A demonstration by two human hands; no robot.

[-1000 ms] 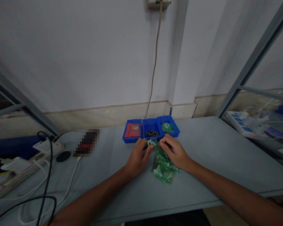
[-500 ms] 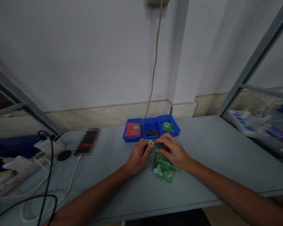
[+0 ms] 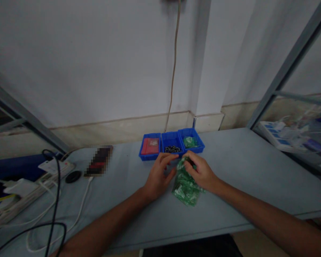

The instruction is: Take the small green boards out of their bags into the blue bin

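My right hand [image 3: 200,172] pinches a small green plastic bag [image 3: 181,165] between thumb and fingers. Under it on the table lies a heap of similar green plastic bags [image 3: 186,192]. Just left of the held bag is my left hand [image 3: 158,175], its thumb and fingers apart with nothing visible between them. Beyond both hands stand three blue bins side by side. Red plastic bags [image 3: 149,145] lie in the left bin [image 3: 143,157]. Small dark, shiny parts [image 3: 172,149] cover the front of the middle bin [image 3: 170,137]. Green bags [image 3: 189,142] sit in the right bin [image 3: 200,147].
On the left of the table [image 3: 128,217] lie a blurred-out phone [image 3: 99,161] with a white cable, a round black object [image 3: 73,176] and a power strip [image 3: 21,196]. Black cables loop at the front left. Another power strip [image 3: 276,135] is at the far right.
Both hands were on the small green bag. My left hand has let go and its fingers have spread, while my right hand has drawn the bag slightly right, over the heap.
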